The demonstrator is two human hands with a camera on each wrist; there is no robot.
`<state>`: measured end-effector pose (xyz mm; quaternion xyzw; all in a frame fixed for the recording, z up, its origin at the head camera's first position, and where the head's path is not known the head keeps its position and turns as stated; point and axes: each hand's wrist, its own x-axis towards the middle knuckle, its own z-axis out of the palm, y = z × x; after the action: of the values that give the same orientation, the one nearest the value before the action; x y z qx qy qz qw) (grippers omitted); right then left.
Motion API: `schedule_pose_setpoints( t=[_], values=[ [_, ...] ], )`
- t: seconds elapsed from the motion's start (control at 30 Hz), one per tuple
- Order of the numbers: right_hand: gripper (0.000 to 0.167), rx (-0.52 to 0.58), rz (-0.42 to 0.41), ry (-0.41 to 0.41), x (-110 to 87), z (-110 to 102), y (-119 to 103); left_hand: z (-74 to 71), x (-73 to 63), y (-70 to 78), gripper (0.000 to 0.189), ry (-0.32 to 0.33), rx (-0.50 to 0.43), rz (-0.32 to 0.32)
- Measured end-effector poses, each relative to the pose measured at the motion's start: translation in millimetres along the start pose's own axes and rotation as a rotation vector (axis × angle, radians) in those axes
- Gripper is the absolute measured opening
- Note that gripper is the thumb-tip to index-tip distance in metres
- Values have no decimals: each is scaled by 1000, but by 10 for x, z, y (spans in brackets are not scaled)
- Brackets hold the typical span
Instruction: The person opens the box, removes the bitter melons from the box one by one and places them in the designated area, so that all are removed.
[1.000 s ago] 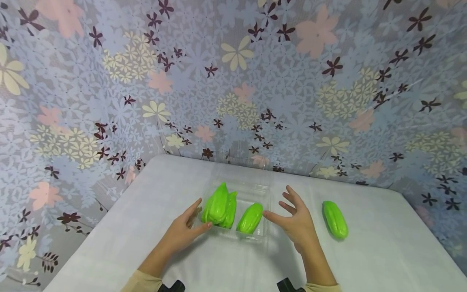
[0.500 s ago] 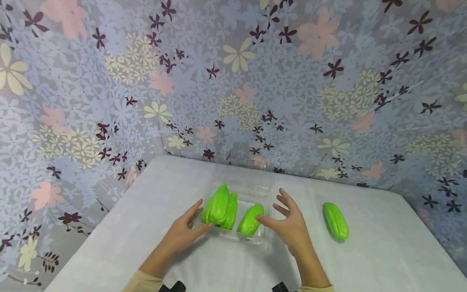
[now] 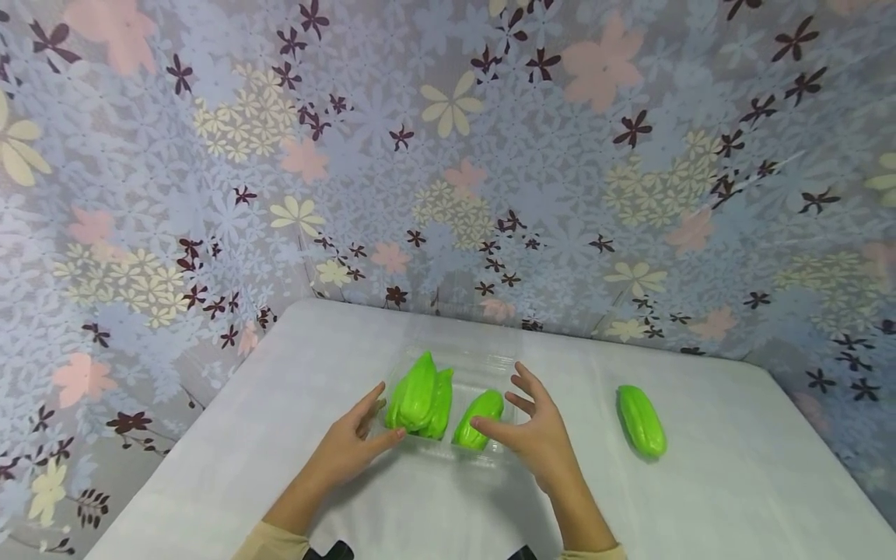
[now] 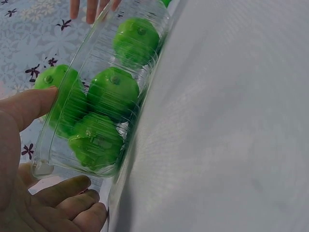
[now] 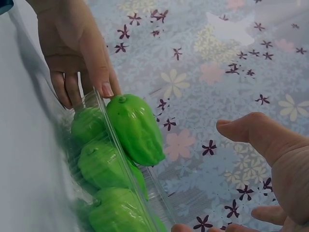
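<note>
A clear plastic box (image 3: 448, 454) holds several ribbed green fruits. Three fruits (image 3: 418, 393) are bunched at its left end, one stacked higher than the others, and a single fruit (image 3: 483, 412) lies at the right. My left hand (image 3: 348, 447) spreads around the box's left end; its thumb (image 4: 41, 102) overlaps the rim beside the top fruit, and its loosely bent fingers (image 4: 77, 205) lie just outside the wall. Over the right end, my right hand (image 3: 535, 435) has its thumb in front of the single fruit in the head view, its fingers apart and holding nothing.
Another green fruit (image 3: 642, 421) lies outside the box, on the white-covered table (image 3: 707, 467) to the right. A flower-patterned wall covering (image 3: 378, 187) rises behind the table's back edge. The box's transparent lid stands up faintly behind it.
My right hand has moved left, from beside the box's right edge to over the single fruit's end. My left hand and the fruits have kept their places.
</note>
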<state>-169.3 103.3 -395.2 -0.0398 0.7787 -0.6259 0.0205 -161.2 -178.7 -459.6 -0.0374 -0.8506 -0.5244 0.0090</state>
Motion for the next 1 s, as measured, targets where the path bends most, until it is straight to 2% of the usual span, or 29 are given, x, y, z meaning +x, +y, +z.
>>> schedule_pose_setpoints(
  t=[0.3,0.53,1.0],
  values=[
    [105,10,-25,-1,-2,205,23,-9,-30,20,90,11,12,-12],
    [107,-49,-29,0,-33,357,68,-2,-15,26,89,4,-5,-10],
    [103,-27,-66,-38,7,537,37,0,0,-19,90,7,6,-13]
  ],
)
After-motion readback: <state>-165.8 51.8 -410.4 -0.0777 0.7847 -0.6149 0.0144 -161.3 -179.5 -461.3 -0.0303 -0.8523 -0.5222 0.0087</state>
